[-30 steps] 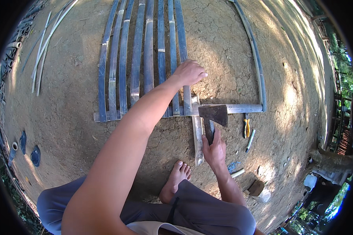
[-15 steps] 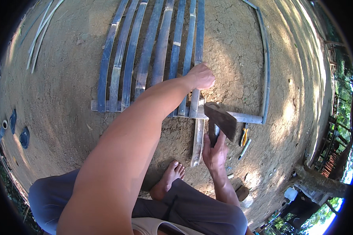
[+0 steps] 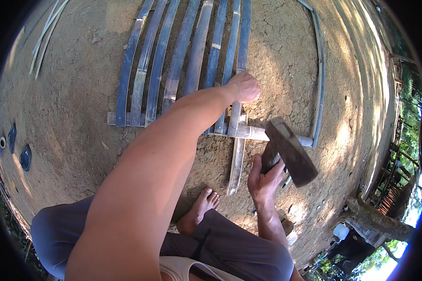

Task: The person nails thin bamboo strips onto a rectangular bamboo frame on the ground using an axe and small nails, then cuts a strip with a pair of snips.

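Observation:
Several blue-grey bamboo slats (image 3: pixel 178 70) lie side by side on the dirt, crossing a pale crosspiece (image 3: pixel 255 133). My left hand (image 3: pixel 244 87) reaches far forward, its fingers curled on the rightmost slat (image 3: pixel 237 159) just above the crosspiece. What lies under the fingers is hidden. My right hand (image 3: pixel 262 180) grips the handle of a hatchet, and its dark head (image 3: pixel 290 152) hangs raised in the air to the right of that slat. My bare foot (image 3: pixel 201 208) rests on the ground below the slat's near end.
A long single slat (image 3: pixel 320 70) runs along the right side of the frame. Thin pale strips (image 3: pixel 42 37) lie at the top left. Blue sandals (image 3: pixel 26 157) sit at the left edge. At the lower right are a tree trunk (image 3: pixel 375 220) and a white container (image 3: pixel 341 231).
The hatchet has gone from lying low by the crosspiece to lifted and tilted in my right hand. My left hand has stayed on the slat.

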Motion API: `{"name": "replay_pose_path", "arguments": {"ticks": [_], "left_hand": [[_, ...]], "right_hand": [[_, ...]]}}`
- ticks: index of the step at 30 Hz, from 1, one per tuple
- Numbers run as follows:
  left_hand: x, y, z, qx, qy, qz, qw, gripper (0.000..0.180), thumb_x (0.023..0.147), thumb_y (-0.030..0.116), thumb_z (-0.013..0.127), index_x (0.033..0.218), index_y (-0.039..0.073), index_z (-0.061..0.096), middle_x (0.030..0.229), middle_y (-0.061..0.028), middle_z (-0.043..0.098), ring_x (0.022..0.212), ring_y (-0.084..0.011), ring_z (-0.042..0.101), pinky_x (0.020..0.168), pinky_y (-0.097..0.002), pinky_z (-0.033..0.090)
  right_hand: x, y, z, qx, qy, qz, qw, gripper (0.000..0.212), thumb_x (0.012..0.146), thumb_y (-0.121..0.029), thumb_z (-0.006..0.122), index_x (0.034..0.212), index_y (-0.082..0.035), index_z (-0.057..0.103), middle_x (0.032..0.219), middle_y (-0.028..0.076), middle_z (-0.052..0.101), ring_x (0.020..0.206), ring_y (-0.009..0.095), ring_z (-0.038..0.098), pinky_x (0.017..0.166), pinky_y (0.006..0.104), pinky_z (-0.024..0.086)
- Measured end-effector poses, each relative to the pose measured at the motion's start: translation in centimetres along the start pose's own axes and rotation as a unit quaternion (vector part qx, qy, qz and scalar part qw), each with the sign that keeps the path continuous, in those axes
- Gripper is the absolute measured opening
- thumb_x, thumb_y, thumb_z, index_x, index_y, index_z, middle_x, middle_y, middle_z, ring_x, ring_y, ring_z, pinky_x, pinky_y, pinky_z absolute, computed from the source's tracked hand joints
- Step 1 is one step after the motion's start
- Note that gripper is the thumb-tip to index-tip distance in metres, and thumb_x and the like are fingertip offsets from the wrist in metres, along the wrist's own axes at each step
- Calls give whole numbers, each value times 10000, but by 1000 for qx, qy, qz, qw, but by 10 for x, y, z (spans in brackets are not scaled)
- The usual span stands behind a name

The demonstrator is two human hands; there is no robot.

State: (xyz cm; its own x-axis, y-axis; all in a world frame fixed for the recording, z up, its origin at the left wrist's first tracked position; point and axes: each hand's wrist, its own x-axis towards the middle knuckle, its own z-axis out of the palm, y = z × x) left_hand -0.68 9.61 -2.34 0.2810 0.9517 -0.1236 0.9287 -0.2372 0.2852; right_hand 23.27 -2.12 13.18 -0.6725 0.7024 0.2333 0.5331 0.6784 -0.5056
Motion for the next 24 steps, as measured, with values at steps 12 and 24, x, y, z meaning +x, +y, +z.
{"name": "replay_pose_path", "arguments": {"ticks": [12,24], "left_hand": [[1,-1,6,-28,10,6,1000,347,957,240,559,656,160,712,700,-87,724,697,-278,717,1032,-507,446],[15,-4,-8,-188,20,-40,981,204,982,205,594,867,117,738,815,-116,753,779,-279,723,1012,-453,469]], "right_hand": [[17,-3,-17,-27,5,-15,1000,542,1002,-87,713,1435,94,440,893,202,700,727,317,676,648,407,529],[-76,62,-18,177,-55,435,881,333,987,-187,740,1167,25,558,765,92,684,548,162,657,492,331,508]]}}
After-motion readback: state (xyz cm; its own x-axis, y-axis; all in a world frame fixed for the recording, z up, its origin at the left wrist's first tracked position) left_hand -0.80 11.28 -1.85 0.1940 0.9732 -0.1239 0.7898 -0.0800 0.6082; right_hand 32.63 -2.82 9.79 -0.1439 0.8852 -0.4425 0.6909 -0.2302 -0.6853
